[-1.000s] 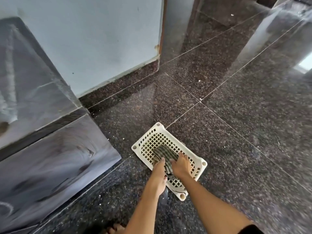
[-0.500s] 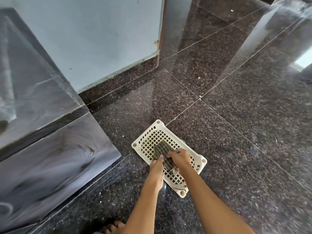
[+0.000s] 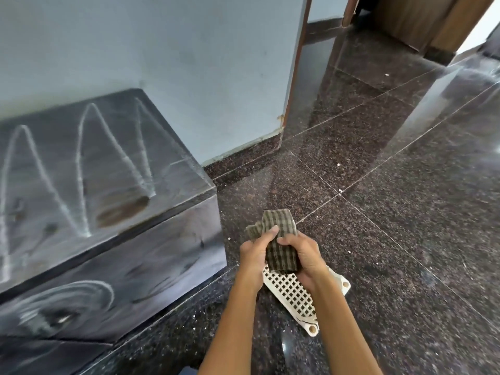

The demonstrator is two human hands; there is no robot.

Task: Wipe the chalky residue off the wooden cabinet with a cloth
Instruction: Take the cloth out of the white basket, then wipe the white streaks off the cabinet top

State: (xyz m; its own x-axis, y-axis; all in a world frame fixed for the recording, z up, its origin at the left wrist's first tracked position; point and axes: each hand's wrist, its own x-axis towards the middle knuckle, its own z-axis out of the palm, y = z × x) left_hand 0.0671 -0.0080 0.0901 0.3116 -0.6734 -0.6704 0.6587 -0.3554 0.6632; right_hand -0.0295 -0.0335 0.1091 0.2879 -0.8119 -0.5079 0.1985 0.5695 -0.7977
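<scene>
The dark speckled granite floor (image 3: 405,212) fills most of the view, its polished tiles crossed by thin pale joints and dotted with small white flecks. A pale blue wall (image 3: 189,63) rises at the far left and ends at a brown wooden door frame (image 3: 296,63). Against that wall, on the left, stands the dark wooden cabinet (image 3: 108,212), low and box-shaped; white chalky residue (image 3: 89,169) runs in tall zigzag strokes over its top, and a chalky swirl smears its near front face. One oval patch on the top, near the right-hand strokes, shows bare brown wood.

On the floor just right of the cabinet's near corner lies a cream plastic lattice basket (image 3: 295,293), partly hidden behind the forearms. Above it, off the floor, both hands hold a striped olive-and-grey cloth (image 3: 278,239), bunched between them. The left hand (image 3: 254,255) has its fingers curled round the cloth's left side with the thumb pressed on top; the right hand (image 3: 305,255) grips the right side the same way. The cloth is clear of the cabinet, near its right corner.
</scene>
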